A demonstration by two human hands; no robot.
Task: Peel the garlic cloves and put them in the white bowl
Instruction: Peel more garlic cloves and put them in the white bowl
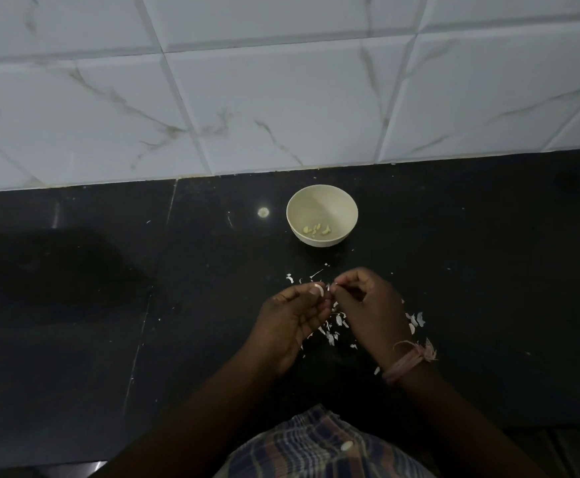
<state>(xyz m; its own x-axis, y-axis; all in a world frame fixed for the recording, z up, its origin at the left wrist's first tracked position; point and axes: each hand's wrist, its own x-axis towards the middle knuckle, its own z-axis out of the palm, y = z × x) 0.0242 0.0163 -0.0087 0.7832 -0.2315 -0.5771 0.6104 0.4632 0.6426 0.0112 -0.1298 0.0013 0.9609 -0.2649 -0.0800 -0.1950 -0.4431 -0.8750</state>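
A white bowl [321,201] stands on the black counter near the tiled wall, with several peeled garlic cloves [317,230] in its bottom. In front of it both hands meet over the counter. My left hand [293,317] pinches a small garlic clove [326,291] between thumb and fingers. My right hand [373,307] pinches the clove's papery skin at its tip, right against the left fingertips. Most of the clove is hidden by the fingers.
Loose white garlic skins [331,331] lie scattered on the black counter [109,305] under and around the hands, more at the right [416,319]. A white marble-tiled wall [281,98] rises just behind the bowl. A thread band [407,360] wraps my right wrist.
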